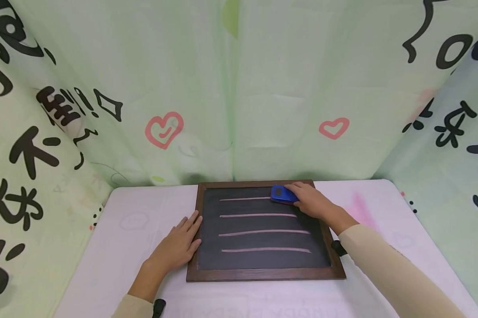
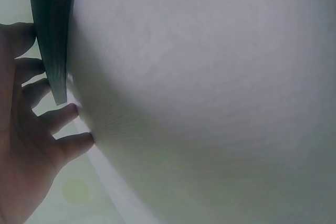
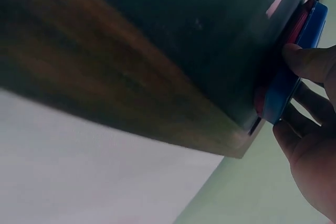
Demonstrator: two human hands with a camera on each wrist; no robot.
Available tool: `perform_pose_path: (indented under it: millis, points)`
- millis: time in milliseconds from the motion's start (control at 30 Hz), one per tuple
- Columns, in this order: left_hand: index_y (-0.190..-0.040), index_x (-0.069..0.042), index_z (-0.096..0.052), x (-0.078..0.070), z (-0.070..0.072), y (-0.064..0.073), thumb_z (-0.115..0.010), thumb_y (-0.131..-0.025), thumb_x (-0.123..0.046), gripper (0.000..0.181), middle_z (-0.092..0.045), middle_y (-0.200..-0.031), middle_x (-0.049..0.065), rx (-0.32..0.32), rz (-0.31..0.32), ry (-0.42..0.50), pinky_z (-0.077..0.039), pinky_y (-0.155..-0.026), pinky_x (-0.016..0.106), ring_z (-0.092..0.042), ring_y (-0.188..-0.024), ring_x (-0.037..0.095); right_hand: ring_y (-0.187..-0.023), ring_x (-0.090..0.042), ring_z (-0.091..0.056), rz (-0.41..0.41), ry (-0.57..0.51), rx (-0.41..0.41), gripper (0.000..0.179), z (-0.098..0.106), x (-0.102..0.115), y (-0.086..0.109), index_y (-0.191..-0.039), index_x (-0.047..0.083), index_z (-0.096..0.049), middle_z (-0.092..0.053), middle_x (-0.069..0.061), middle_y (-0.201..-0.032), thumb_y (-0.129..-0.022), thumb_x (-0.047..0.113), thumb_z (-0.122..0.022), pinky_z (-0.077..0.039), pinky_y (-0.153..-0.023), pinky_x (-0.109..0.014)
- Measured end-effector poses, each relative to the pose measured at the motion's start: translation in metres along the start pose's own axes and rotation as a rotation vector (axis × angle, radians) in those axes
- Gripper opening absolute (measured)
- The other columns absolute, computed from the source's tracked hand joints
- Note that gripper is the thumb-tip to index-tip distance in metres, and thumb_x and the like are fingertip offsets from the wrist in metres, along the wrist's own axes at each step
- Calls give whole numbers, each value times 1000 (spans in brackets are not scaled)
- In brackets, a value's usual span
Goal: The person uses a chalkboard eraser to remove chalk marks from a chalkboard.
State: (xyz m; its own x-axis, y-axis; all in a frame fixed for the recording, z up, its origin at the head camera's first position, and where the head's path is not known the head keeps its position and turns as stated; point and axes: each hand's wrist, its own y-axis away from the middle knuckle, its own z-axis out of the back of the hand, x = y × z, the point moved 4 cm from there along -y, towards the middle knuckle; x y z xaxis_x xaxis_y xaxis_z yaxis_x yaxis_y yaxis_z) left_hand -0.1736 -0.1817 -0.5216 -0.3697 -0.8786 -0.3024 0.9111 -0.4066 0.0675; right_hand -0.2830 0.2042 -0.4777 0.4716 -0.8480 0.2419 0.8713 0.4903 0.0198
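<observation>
A framed chalkboard (image 1: 263, 260) lies on the table, with several pink chalk lines drawn across its dark surface. My right hand (image 1: 312, 201) grips a blue chalkboard eraser (image 1: 282, 194) at the top right of the board. The eraser covers the right end of the topmost line, and in the right wrist view its reddish underside (image 3: 298, 24) faces the board. My left hand (image 1: 177, 247) rests against the left side of the wooden frame (image 1: 199, 207), its fingers spread along the edge. In the left wrist view those fingers (image 2: 68, 148) touch the frame's side.
A white cloth with faint pink stains covers the table (image 1: 143, 216). Pale green curtains (image 1: 271, 88) with black lettering and red hearts hang behind the table and at both sides. Dark bands sit at both wrists.
</observation>
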Motion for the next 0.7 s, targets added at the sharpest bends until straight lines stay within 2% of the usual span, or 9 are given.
perform_pose_path:
  millis: [167, 367, 700]
  points:
    - [-163, -6, -29, -1, 1, 1, -50, -109, -33, 64, -19, -173, 11, 0, -3, 10, -36, -116, 67, -29, -154, 44, -134, -48, -54, 15, -11, 11, 57, -3, 8, -4, -148, -5, -50, -56, -28, -143, -95, 2, -69, -44, -111, -61]
    - [-163, -7, -29, -2, 2, 1, -50, -109, -33, 64, -19, -173, 11, 3, 1, 13, -35, -116, 67, -29, -154, 44, -138, -47, -51, -3, -31, 41, 60, -7, 17, -13, -152, -4, -47, -53, -27, -149, -97, 7, -69, -43, -111, -62]
    - [-163, -6, -30, -1, 2, 1, -51, -109, -32, 64, -21, -173, 12, -1, -1, 8, -36, -116, 67, -30, -154, 44, -142, -43, -48, 13, -46, 85, 62, -15, 40, -35, -155, -2, -44, -50, -25, -153, -100, 14, -69, -41, -116, -57]
